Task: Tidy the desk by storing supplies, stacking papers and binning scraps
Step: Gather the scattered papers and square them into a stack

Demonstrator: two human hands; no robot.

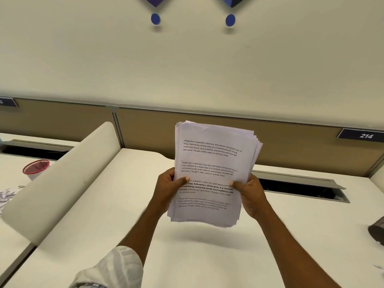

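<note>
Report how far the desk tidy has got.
Done: most of the white desk visible here is bare. In hand: left hand and right hand hold the uneven stack of printed white sheets above it. Left: squaring and setting it down, binning the crumpled paper scraps beside the red mesh cup.

Paper stack (212,173) above desk (124,204); cup (36,169) far left.

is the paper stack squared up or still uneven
Uneven. The paper stack, held above the desk by the left hand and right hand, shows sheet corners fanning out along its top and right edges.
</note>
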